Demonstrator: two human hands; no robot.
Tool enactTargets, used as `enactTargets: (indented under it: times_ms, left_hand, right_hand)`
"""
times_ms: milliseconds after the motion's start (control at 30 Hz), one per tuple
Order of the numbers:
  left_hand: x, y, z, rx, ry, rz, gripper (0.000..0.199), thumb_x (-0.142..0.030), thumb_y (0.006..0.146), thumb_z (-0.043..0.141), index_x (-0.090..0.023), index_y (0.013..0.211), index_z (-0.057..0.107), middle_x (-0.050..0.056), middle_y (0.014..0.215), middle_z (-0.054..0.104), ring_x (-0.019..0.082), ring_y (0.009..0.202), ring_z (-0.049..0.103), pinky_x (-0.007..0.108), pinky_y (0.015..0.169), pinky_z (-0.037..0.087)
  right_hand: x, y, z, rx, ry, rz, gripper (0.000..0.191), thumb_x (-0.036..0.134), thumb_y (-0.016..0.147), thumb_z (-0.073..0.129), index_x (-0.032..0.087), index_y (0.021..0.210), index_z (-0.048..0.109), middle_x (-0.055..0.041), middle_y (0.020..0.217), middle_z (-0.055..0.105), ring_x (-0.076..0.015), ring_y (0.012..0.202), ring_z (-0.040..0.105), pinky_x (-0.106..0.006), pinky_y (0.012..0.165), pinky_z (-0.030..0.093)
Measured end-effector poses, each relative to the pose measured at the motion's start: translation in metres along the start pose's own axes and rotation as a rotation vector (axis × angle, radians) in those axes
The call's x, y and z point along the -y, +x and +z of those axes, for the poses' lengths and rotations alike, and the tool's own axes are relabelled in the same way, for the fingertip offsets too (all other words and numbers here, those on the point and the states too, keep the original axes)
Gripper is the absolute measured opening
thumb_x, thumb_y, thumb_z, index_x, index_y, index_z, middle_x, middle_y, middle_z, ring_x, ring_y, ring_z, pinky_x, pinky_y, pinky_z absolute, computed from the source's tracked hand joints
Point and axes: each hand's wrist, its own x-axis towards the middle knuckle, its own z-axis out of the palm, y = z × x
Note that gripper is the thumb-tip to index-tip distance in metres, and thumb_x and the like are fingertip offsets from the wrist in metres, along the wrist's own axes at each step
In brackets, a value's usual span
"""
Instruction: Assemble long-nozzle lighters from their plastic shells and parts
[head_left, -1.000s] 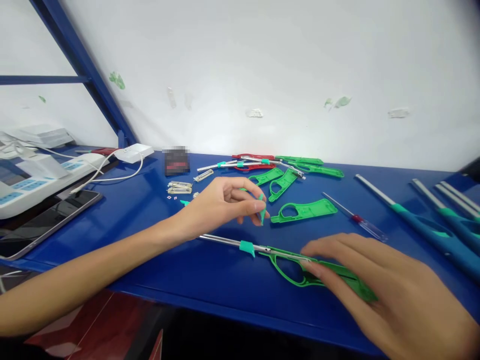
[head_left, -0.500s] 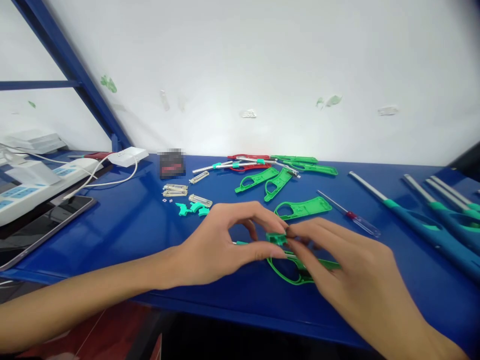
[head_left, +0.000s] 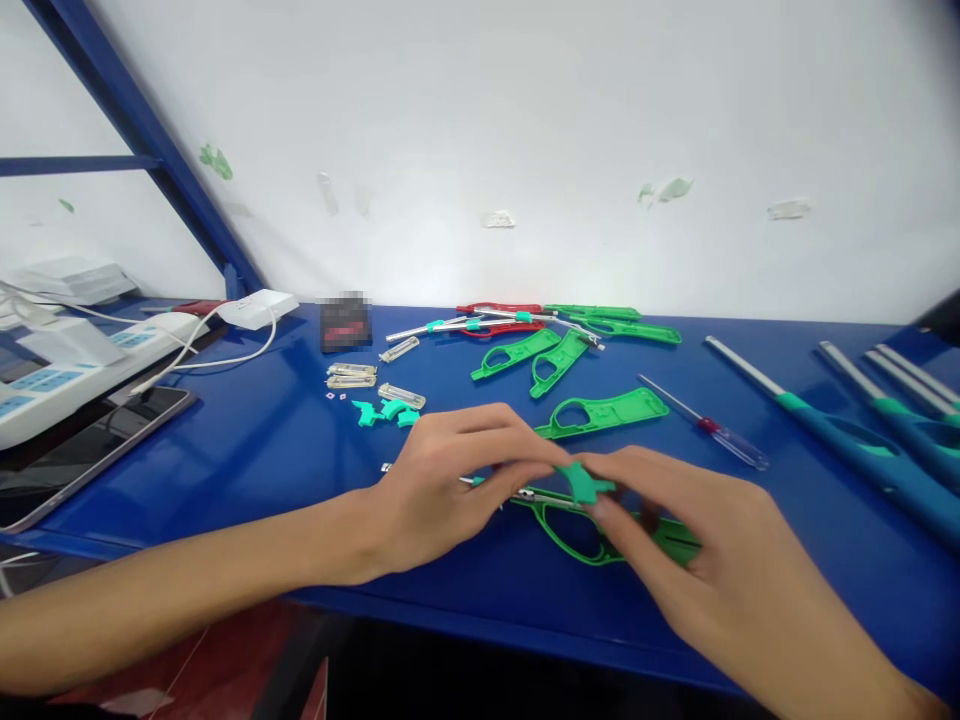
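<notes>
under the near green shell: smooth blue metal table. right of shell: glossy blue handles with metal tubes. far left: white plastic power strip, flat dark-glass phone. right hand above shell, pinching the teal piece; left hand fingertips at its left edge, can't tell if gripping. both hands partly block shell and its thin rod. behind shell: ribbed open green half, clear-handled screwdriver.
</notes>
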Motion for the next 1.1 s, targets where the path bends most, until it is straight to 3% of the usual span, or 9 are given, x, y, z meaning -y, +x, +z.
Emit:
enactTargets:
  times_ms: [100, 233, 433, 700, 867, 1100]
  left_hand:
    - [0.003, -0.001, 0.0, -0.002, 0.104, -0.013, 0.02, -0.012, 0.1, 0.073, -0.019, 0.118, 0.076, 0.004, 0.094, 0.078, 0.013, 0.08, 0.07, 0.025, 0.073, 0.061]
    - [0.006, -0.002, 0.0, 0.079, 0.133, 0.063, 0.012, -0.011, 0.102, 0.069, -0.017, 0.108, 0.077, 0.006, 0.095, 0.079, 0.016, 0.085, 0.069, 0.032, 0.079, 0.058]
    - [0.007, -0.002, 0.006, 0.15, 0.119, 0.054, 0.014, -0.012, 0.103, 0.066, -0.019, 0.108, 0.077, 0.007, 0.099, 0.08, 0.017, 0.09, 0.068, 0.033, 0.084, 0.06]
    - [0.006, -0.004, 0.012, 0.213, 0.121, 0.028, 0.014, -0.011, 0.104, 0.065, -0.016, 0.108, 0.077, 0.008, 0.1, 0.079, 0.018, 0.093, 0.068, 0.032, 0.086, 0.061]
    - [0.004, -0.007, 0.014, 0.231, 0.13, -0.002, 0.016, -0.011, 0.104, 0.064, -0.016, 0.114, 0.075, 0.008, 0.101, 0.078, 0.018, 0.092, 0.069, 0.032, 0.085, 0.061]
    - [0.005, -0.009, 0.015, 0.236, 0.105, -0.007, 0.017, -0.008, 0.103, 0.063, -0.01, 0.113, 0.076, 0.009, 0.102, 0.076, 0.017, 0.091, 0.07, 0.028, 0.082, 0.06]
  right_hand:
    - [-0.008, -0.009, -0.005, -0.085, -0.03, 0.054, 0.023, 0.04, 0.105, 0.06, 0.035, 0.123, 0.074, 0.0004, 0.109, 0.082, -0.0187, 0.087, 0.08, -0.025, 0.068, 0.065]
    - [-0.013, -0.022, -0.014, -0.084, -0.076, 0.067, 0.023, 0.048, 0.104, 0.062, 0.036, 0.118, 0.075, 0.0009, 0.108, 0.081, -0.0206, 0.089, 0.08, -0.027, 0.068, 0.066]
    - [-0.022, -0.041, -0.02, -0.027, -0.156, -0.006, 0.019, 0.045, 0.104, 0.061, 0.034, 0.107, 0.077, -0.0002, 0.11, 0.079, -0.0225, 0.095, 0.078, -0.034, 0.081, 0.066]
    - [-0.022, -0.042, -0.019, 0.093, -0.337, -0.161, 0.025, 0.033, 0.109, 0.052, 0.034, 0.122, 0.073, 0.0021, 0.114, 0.079, -0.0218, 0.098, 0.076, -0.039, 0.088, 0.06]
    - [-0.012, -0.037, -0.018, 0.122, -0.519, -0.218, 0.026, 0.025, 0.107, 0.049, 0.029, 0.108, 0.075, -0.0026, 0.101, 0.078, -0.0258, 0.085, 0.072, -0.045, 0.079, 0.051]
    - [-0.005, -0.032, -0.019, 0.148, -0.633, -0.337, 0.034, 0.011, 0.093, 0.045, 0.025, 0.105, 0.073, -0.0074, 0.098, 0.08, -0.0265, 0.072, 0.068, -0.044, 0.064, 0.048]
